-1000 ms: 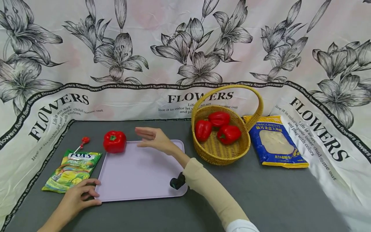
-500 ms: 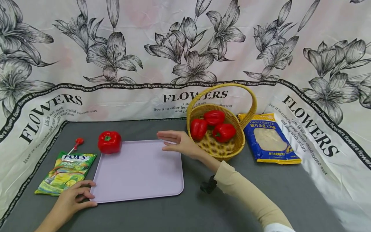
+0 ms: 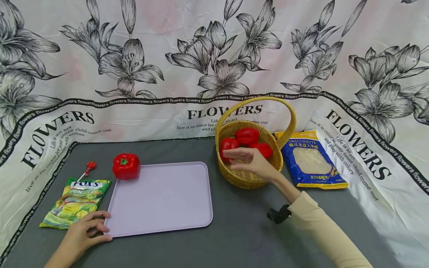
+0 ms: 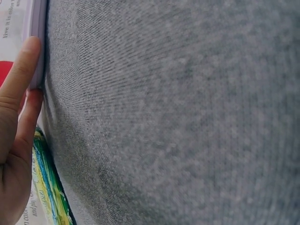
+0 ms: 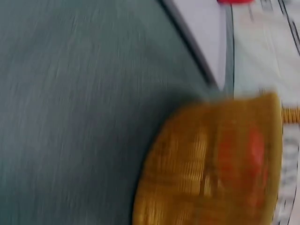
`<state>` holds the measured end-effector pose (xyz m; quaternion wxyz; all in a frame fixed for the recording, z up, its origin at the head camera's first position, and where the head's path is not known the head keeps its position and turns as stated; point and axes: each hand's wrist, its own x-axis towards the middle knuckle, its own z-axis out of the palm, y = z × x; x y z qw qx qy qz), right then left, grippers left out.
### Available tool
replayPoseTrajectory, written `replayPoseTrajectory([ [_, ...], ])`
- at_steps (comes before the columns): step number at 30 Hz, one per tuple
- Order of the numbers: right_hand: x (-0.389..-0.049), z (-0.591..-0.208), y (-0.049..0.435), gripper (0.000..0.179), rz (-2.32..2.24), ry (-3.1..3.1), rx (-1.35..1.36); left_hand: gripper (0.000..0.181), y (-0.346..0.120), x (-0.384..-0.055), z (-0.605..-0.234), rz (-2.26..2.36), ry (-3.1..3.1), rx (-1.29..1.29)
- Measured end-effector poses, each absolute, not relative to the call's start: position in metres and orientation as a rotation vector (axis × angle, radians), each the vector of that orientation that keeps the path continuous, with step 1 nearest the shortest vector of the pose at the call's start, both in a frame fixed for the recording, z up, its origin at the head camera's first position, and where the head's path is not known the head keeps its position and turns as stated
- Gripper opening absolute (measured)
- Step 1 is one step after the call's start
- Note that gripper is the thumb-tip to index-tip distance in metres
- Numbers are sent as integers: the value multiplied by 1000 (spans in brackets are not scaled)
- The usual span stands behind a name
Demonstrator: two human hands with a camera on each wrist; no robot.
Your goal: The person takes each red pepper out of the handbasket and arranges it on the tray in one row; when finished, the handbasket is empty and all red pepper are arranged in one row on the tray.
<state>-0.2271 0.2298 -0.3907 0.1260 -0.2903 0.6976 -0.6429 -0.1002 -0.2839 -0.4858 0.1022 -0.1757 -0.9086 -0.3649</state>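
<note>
In the head view a lilac tray (image 3: 161,201) lies on the grey tabletop. My left hand (image 3: 82,232) touches its near-left corner, with straight fingers against the edge; the left wrist view shows those fingers (image 4: 29,58) close up. A red bell pepper (image 3: 126,166) sits at the tray's far-left corner. Over the front of the yellow wicker basket (image 3: 242,182) hovers my right hand (image 3: 253,163), fingers extended, holding nothing. Three red bell peppers (image 3: 247,136) are in the basket, two partly covered by that hand. The blurred right wrist view shows the basket (image 5: 187,164) but no hand.
Left of the tray lies a green candy bag (image 3: 78,201), with a red lollipop (image 3: 90,166) just behind it. A blue and yellow orecchiette bag (image 3: 311,160) lies right of the basket. A flower-printed cloth (image 3: 151,124) stands behind everything.
My right hand has moved right, from above the tray to over the basket, fingers still extended. My left hand stays at the tray's corner. The peppers have not moved.
</note>
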Motion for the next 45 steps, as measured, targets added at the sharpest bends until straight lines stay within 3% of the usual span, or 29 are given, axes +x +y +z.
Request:
replayPoseTrajectory([
  [6,-243,-392,283,49,-1674,2338,-813,40,-286,-100,-485,-1113,-2641,-543],
  [10,-256,-390,302,55,-1293,2575,-815,41,-286,-100,-486,-1128,-2615,-573],
  [15,-268,-389,309,60,-738,2767,-968,38,-284,-101,-484,-1077,-2699,-519],
  [23,-282,-382,306,57,-378,2851,-1067,34,-282,-102,-481,-985,-2831,-435],
  [30,-286,-385,316,55,-636,2858,-1055,36,-283,-98,-482,-1023,-2810,-428],
  [39,-273,-398,337,61,-1187,2724,-504,38,-282,-100,-487,-1133,-2681,-518],
  [45,-269,-402,326,67,-1314,2578,-380,37,-286,-100,-487,-1105,-2710,-499],
])
